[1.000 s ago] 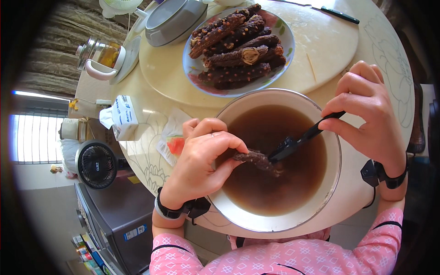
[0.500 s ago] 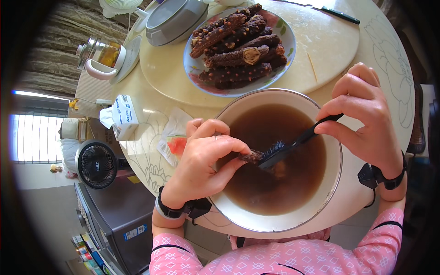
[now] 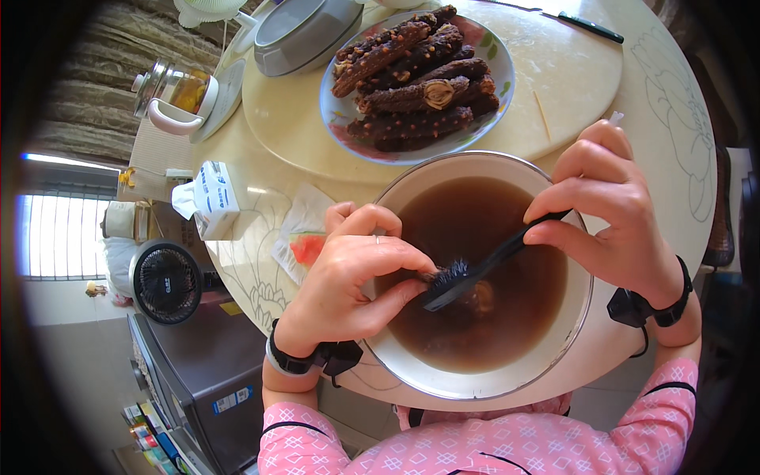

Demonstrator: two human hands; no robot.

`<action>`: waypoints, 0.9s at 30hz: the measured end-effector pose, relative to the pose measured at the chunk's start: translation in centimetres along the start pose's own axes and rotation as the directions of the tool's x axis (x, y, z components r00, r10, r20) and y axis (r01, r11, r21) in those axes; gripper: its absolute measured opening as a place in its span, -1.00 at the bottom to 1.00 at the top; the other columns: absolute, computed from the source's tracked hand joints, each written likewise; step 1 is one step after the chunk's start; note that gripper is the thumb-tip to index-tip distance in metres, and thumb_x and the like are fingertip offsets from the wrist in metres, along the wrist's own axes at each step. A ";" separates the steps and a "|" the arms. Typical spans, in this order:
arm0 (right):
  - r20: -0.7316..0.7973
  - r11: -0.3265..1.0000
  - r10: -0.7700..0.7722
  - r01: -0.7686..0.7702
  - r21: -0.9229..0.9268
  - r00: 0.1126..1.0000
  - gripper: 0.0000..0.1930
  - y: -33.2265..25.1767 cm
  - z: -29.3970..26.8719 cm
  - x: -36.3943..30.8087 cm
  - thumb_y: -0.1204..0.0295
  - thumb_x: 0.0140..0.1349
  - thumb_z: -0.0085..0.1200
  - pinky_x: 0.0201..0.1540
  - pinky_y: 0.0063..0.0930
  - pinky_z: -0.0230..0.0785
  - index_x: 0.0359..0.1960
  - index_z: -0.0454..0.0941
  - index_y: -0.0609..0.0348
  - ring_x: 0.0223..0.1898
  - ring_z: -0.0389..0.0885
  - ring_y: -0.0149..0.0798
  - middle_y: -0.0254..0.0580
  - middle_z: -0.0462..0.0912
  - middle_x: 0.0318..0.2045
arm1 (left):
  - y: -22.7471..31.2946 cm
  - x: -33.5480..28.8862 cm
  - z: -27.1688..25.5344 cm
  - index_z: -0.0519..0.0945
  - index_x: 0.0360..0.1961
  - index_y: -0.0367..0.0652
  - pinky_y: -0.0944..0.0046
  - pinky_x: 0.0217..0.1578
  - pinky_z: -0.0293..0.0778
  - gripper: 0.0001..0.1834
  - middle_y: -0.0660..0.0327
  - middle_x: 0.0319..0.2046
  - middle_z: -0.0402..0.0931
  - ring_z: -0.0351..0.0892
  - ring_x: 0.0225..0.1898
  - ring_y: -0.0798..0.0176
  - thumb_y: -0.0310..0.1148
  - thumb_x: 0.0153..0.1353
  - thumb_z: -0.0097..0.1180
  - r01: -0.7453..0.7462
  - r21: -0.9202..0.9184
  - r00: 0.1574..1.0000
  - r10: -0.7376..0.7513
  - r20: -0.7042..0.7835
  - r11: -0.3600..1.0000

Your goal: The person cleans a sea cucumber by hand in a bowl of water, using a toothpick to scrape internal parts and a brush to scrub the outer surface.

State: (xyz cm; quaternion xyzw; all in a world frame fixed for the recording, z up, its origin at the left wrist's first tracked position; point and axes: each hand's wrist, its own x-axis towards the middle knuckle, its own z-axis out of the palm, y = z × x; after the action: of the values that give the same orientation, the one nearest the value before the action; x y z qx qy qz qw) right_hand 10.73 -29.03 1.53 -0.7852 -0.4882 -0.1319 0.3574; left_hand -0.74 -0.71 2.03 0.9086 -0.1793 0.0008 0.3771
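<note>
Left hand (image 3: 348, 277) on a knobbly dark-brown piece (image 3: 430, 277), right hand (image 3: 606, 210) on a slim black plastic brush (image 3: 507, 252)

Your 2 hands work over a wide, round white bowl (image 3: 575, 317) that holds cloudy brown liquid (image 3: 459, 202). With your left hand you pinch the knobbly dark-brown piece between thumb and fingers, at the left side of the bowl, above the liquid. Only a small part shows past your fingertips; you cannot tell from this view how far it runs on under the brush. Your right hand closes thumb and fingers on the handle of the brush, which slants down to the left, its dark bristles (image 3: 450, 273) up against the piece and right beside your left fingertips. A blurred tan patch (image 3: 480, 299) shows in the liquid just below the brush; whether it belongs to the same piece is unclear.

Beyond the bowl, a floral plate with a pale-blue rim (image 3: 339, 136) bears a heap of bumpy, dark-brown, log-shaped pieces (image 3: 416, 123). It sits on a round cream turntable (image 3: 582, 71), where 1 thin wooden stick (image 3: 543, 115) lies to the right of the plate. At the far right is a black-handled knife (image 3: 590, 28). To your left stand a white-and-blue tissue pack (image 3: 216, 202) and a glass teapot with a white handle (image 3: 186, 95).
</note>
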 end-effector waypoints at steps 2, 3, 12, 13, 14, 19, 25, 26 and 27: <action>0.124 1.000 -0.014 0.013 0.001 0.992 -0.73 -0.1 -0.3 0.0 0.30 -0.14 0.53 -0.18 -0.33 0.23 -0.39 0.75 0.04 -0.27 0.37 -0.19 -0.38 0.48 -0.44 | -0.1 0.0 0.0 0.75 -0.29 0.01 0.00 0.05 0.12 -0.73 0.41 -0.43 0.64 0.47 -0.13 0.20 -0.49 -0.07 0.47 -0.027 0.025 1.000 0.027 0.014 0.999; 0.165 1.000 -0.020 0.019 0.003 0.986 -0.73 -0.2 -0.4 0.0 0.30 -0.15 0.53 -0.18 -0.33 0.23 -0.40 0.75 0.03 -0.27 0.37 -0.19 -0.38 0.49 -0.43 | -0.1 0.0 0.0 0.75 -0.29 0.01 0.00 0.05 0.12 -0.73 0.41 -0.43 0.64 0.47 -0.13 0.20 -0.49 -0.07 0.47 -0.024 0.026 1.000 0.023 0.012 0.999; 0.081 1.000 0.015 -0.016 0.021 0.997 -0.77 -0.3 0.4 0.1 0.34 -0.17 0.53 -0.10 -0.29 0.23 -0.44 0.76 0.02 -0.25 0.40 -0.19 -0.41 0.50 -0.42 | -0.2 0.1 0.0 0.75 -0.36 -0.01 0.12 0.02 0.21 -0.69 0.43 -0.41 0.70 0.48 -0.19 0.19 -0.56 -0.21 0.42 -0.075 0.083 0.997 0.074 0.012 0.994; 0.127 1.000 -0.006 0.004 0.013 0.992 -0.77 -0.3 0.2 0.0 0.34 -0.16 0.53 -0.11 -0.29 0.23 -0.43 0.76 0.01 -0.25 0.40 -0.19 -0.40 0.50 -0.42 | -0.2 0.1 0.0 0.75 -0.36 -0.02 0.12 0.02 0.21 -0.70 0.43 -0.39 0.70 0.48 -0.19 0.19 -0.56 -0.21 0.43 -0.084 0.086 0.996 0.083 0.016 0.993; 0.173 1.000 -0.025 0.025 0.006 0.985 -0.76 -0.3 0.2 0.0 0.33 -0.16 0.53 -0.11 -0.30 0.24 -0.42 0.76 0.01 -0.25 0.40 -0.20 -0.40 0.50 -0.42 | -0.3 0.1 0.0 0.75 -0.36 -0.02 0.12 0.02 0.21 -0.70 0.44 -0.38 0.71 0.48 -0.19 0.19 -0.56 -0.21 0.43 -0.095 0.088 0.995 0.093 0.021 0.992; 0.004 1.000 -0.004 0.004 0.024 1.000 -0.75 -0.7 0.9 0.3 0.33 -0.18 0.53 -0.11 -0.31 0.24 -0.41 0.76 0.01 -0.25 0.40 -0.21 -0.40 0.49 -0.43 | -0.4 0.0 0.1 0.76 -0.34 -0.01 0.05 0.04 0.15 -0.70 0.44 -0.40 0.69 0.48 -0.16 0.19 -0.55 -0.18 0.43 -0.074 0.059 0.997 0.073 0.022 0.995; 0.058 0.999 -0.032 0.032 0.000 0.998 -0.75 -0.8 0.6 0.2 0.32 -0.18 0.53 -0.12 -0.33 0.24 -0.42 0.77 0.01 -0.24 0.41 -0.21 -0.40 0.49 -0.42 | -0.3 0.1 -0.1 0.75 -0.36 -0.02 0.11 0.03 0.19 -0.70 0.46 -0.37 0.74 0.48 -0.18 0.17 -0.57 -0.20 0.42 -0.091 0.104 0.995 0.088 0.037 0.990; 0.020 1.000 -0.019 0.019 0.000 1.000 -0.75 -0.8 0.6 0.2 0.32 -0.18 0.53 -0.12 -0.32 0.24 -0.42 0.77 0.01 -0.24 0.41 -0.20 -0.40 0.49 -0.42 | -0.3 0.0 -0.1 0.75 -0.36 -0.01 0.11 0.02 0.19 -0.72 0.46 -0.36 0.75 0.47 -0.19 0.17 -0.55 -0.17 0.45 -0.079 0.102 0.996 0.076 0.036 0.992; -0.018 1.000 -0.006 0.006 0.002 1.000 -0.75 -0.8 0.6 0.2 0.32 -0.18 0.53 -0.12 -0.32 0.24 -0.43 0.77 0.01 -0.24 0.41 -0.20 -0.40 0.49 -0.42 | -0.3 0.0 0.0 0.75 -0.36 -0.01 0.11 0.02 0.19 -0.72 0.46 -0.36 0.75 0.47 -0.19 0.17 -0.55 -0.17 0.45 -0.078 0.101 0.997 0.074 0.036 0.992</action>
State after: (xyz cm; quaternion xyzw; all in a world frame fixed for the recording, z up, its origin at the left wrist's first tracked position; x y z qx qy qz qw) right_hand 10.02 -28.30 1.60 -0.7821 -0.4875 -0.1395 0.3623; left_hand -0.64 -0.52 1.86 0.9192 -0.2196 0.0096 0.3266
